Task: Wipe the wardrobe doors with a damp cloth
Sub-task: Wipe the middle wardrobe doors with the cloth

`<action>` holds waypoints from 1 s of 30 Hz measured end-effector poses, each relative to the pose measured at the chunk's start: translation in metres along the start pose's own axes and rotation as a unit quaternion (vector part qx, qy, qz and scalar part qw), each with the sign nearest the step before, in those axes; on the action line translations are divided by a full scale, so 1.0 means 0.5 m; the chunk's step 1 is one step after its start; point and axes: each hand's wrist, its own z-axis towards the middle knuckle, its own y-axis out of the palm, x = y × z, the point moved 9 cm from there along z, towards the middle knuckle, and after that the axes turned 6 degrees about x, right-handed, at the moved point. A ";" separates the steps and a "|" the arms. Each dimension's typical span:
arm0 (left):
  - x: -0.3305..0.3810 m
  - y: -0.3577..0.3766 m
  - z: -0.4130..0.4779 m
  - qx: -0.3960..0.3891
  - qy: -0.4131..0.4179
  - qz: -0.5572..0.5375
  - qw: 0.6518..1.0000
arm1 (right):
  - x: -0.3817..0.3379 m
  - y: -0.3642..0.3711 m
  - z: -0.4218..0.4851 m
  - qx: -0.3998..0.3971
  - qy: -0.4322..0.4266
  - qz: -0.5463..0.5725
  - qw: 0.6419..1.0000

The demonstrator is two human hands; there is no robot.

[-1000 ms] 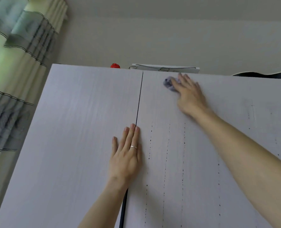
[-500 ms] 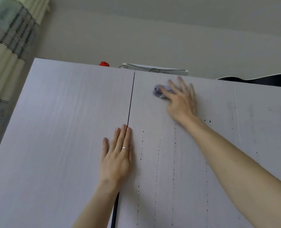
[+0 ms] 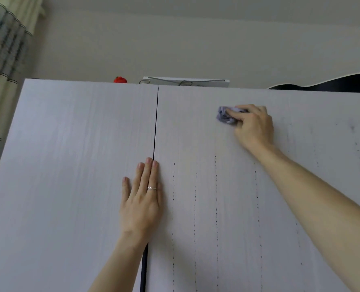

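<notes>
Palm flat, the left hand (image 3: 142, 203) rests, its grip wide, across the dark seam of the pale wood-grain wardrobe doors (image 3: 69, 165), while higher up the right hand (image 3: 253, 127) clutches a crumpled lilac cloth (image 3: 224, 116) against them, below a small red object (image 3: 120, 80) on top.

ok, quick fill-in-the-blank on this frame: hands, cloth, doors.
The right hand grips the cloth on the door ___ of the dark gap.
The left hand wears a ___ on one finger.
The small object atop the wardrobe is ___.
Missing: right; ring; red.
</notes>
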 end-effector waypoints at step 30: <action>0.014 0.005 -0.014 0.015 -0.066 -0.031 0.997 | 0.058 0.006 -0.184 -0.055 -0.040 0.041 0.997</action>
